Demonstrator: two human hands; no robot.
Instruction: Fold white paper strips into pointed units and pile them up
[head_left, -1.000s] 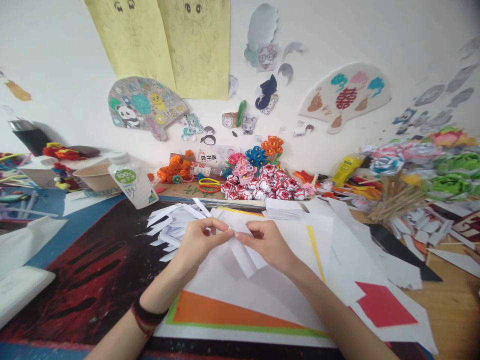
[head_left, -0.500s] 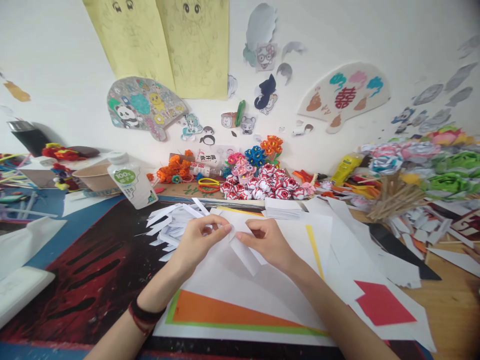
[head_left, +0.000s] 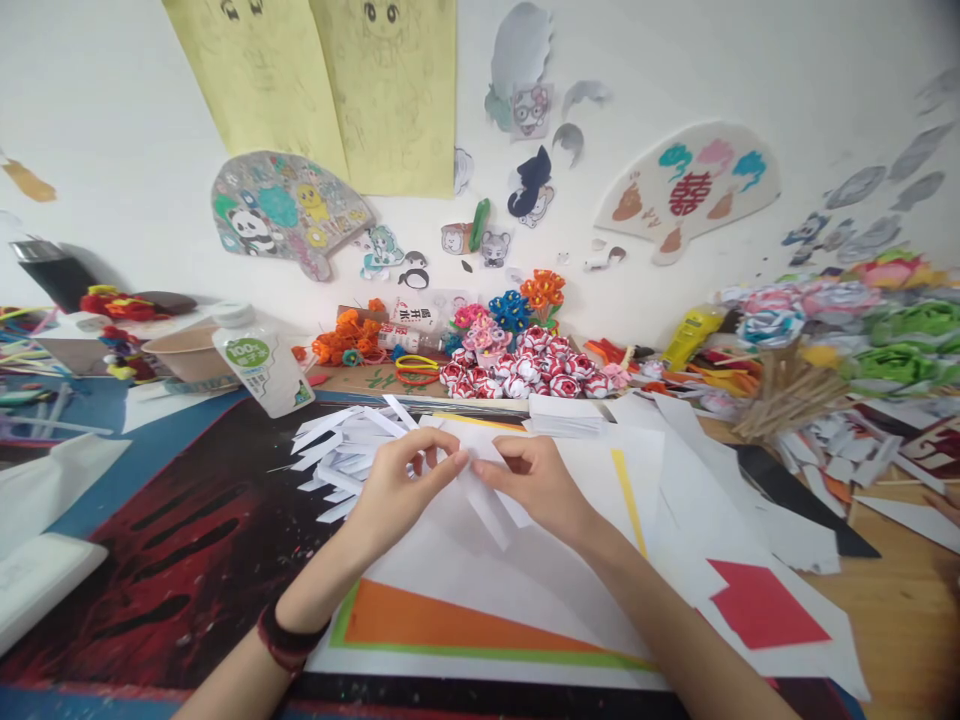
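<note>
My left hand (head_left: 411,480) pinches the upper end of a white paper strip (head_left: 486,510) between thumb and fingers. From the other side, my right hand (head_left: 538,482) grips the same strip near its top, so the fingertips of both hands almost meet. The strip looks folded or curled and slants down to the right; its upper end is mostly hidden by my fingers. Below my hands lies a large white sheet (head_left: 555,590), over an orange sheet (head_left: 420,620) with a green edge. Left of my left hand is a pile of cut white strips (head_left: 337,450).
A white bottle (head_left: 262,365) stands behind the strips. Red-and-white paper flowers (head_left: 540,370) line the wall side. A stack of white paper (head_left: 566,415) lies beyond my right hand. To the right are a red paper piece (head_left: 765,605) and a bundle of sticks (head_left: 787,395).
Both hands stay in nearly the same place. The fingertips have shifted slightly on the strip, and the strip's visible part looks narrower and a little turned.
</note>
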